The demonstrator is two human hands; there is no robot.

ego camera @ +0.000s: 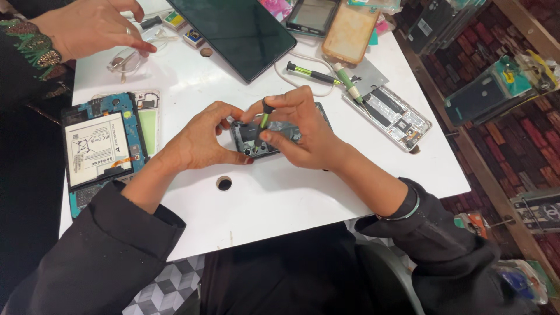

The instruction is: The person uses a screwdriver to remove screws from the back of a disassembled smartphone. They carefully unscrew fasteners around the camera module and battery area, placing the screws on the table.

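We see the right hand (303, 125) curled around a small screwdriver with a green shaft and black cap (263, 116), thumb and fingers pinching it upright with its tip down in an opened dark smartphone with exposed grey internals (259, 139). The left hand (201, 140) is half closed, its thumb and fingertips pressed against the left end and near edge of the smartphone, steadying it. The smartphone lies flat near the middle of the white square table (280, 192), between the two hands.

To the left lies an opened tablet with a blue circuit board and a white rectangular battery label bearing black symbols (99, 151). Just beside it on the right lies a narrow white frame piece with a pale green panel (149, 122). Near the table's front edge is a small round hole (224, 183).

At the far side lies a large black glossy tablet screen (236, 29), and to its right a tan translucent phone case (350, 32). Two more green-and-black screwdrivers (318, 74) lie near a second opened phone with a silver frame (389, 114) at the right.

Another person's hand (87, 26), at the upper left, is loosely closed above clear spectacles (125, 58). Green-edged packaged phone cases (496, 87) hang against the red brick wall at the right.
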